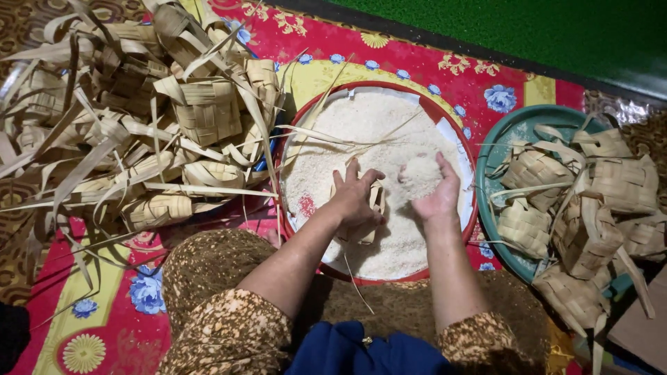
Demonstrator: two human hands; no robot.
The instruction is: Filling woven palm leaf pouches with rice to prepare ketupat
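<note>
A red floor mat with yellow panels and blue flowers [114,316] carries everything. On its far left lies a heap of woven palm-leaf pouches [139,118]. In the middle sits a round red basin of white rice [451,125], and at right a teal plastic basin [497,149] holding more pouches.

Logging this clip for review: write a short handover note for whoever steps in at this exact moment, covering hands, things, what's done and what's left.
Left hand: holds a woven leaf pouch over the rice.
Right hand: cupped, lifting a scoop of raw rice.
Red basin of rice sits straight ahead.
Green basin at the right holds a handful of pouches, seemingly filled.
Big pile of pouches at the left, seemingly empty.
Left to do: the pouch in hand, then that pile.
</note>
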